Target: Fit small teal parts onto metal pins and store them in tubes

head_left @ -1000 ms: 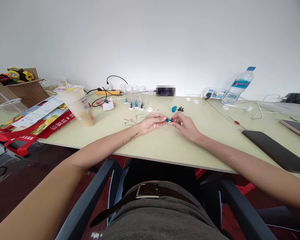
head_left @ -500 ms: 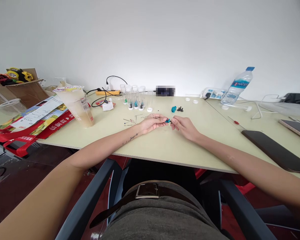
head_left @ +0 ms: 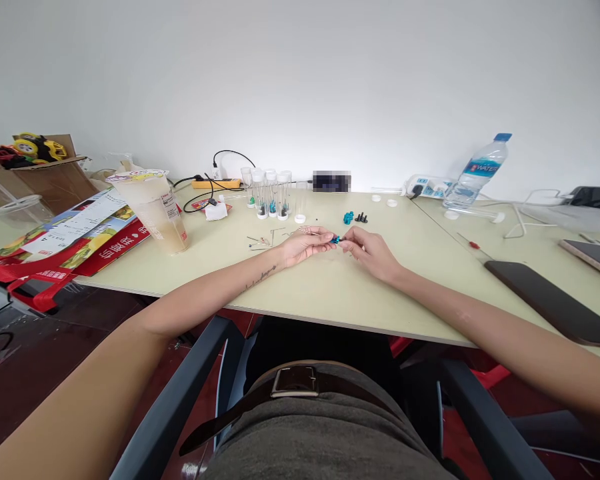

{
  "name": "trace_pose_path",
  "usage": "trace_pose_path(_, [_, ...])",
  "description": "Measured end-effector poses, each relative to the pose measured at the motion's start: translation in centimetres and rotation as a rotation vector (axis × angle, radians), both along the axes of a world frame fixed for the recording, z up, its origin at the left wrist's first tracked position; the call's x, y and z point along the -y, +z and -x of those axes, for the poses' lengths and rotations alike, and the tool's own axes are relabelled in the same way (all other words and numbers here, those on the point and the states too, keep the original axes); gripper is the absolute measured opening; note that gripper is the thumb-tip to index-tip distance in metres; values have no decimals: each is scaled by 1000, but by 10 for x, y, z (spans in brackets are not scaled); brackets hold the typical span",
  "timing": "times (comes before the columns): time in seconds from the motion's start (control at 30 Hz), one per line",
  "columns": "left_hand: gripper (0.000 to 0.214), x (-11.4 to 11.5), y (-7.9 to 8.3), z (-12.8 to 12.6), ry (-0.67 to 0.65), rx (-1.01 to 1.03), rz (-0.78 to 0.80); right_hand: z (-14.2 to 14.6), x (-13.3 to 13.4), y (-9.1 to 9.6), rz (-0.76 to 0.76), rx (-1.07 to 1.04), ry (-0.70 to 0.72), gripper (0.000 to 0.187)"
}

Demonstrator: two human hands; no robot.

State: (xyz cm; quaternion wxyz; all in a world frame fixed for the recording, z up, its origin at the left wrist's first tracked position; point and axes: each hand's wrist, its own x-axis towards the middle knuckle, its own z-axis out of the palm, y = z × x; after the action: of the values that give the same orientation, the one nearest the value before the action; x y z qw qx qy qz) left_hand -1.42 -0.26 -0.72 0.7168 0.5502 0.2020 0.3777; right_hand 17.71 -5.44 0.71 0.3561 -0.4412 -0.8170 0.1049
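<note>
My left hand (head_left: 307,245) is closed in a pinch around a small shiny blue metal part (head_left: 335,239), just above the table. My right hand (head_left: 370,250) meets it from the other side, its thumb and forefinger curled together at the part's right end. Whatever those right fingers grip is too small and hidden to name. Behind the hands lie a cluster of similar blue metal parts (head_left: 349,218) and several black screws (head_left: 361,218). Thin metal tools, some L-shaped like hex keys (head_left: 273,237), rest beside my left wrist.
Clear tubes with white caps (head_left: 271,197) stand at the back, holding small parts. A drink cup (head_left: 153,210) and a red bag (head_left: 110,243) are on the left. To the right are a water bottle (head_left: 477,172), a red-handled tool (head_left: 474,245) and a dark phone (head_left: 550,300).
My right fingers have shifted slightly around the blue part's right end. The left hand stays in place with its hold, and the table things are unchanged.
</note>
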Motion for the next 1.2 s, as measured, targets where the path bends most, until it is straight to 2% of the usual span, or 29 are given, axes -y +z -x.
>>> trace_pose_path(0.13, [16,0,0,0,10,4,4,0,0,0,-30,-25,-19,28])
trace_pose_path(0.27, [16,0,-1,0,-19,14,-21,0,2,1,22,15,20,37])
trace_pose_path(0.43, [15,0,0,0,17,8,4,1,1,0,-35,-32,-40,31])
trace_pose_path(0.63, [15,2,2,0,-16,-1,-18,0,1,0,22,25,24,38])
trace_pose_path(0.87, [16,1,1,1,10,10,3,2,1,-1,-48,-22,-27,29])
trace_pose_path(1.03, [15,1,1,1,-32,12,-22,1,1,1,9,24,27,40])
trace_pose_path(1.2, [16,0,1,1,6,16,-3,1,1,1,-36,-13,-27,34])
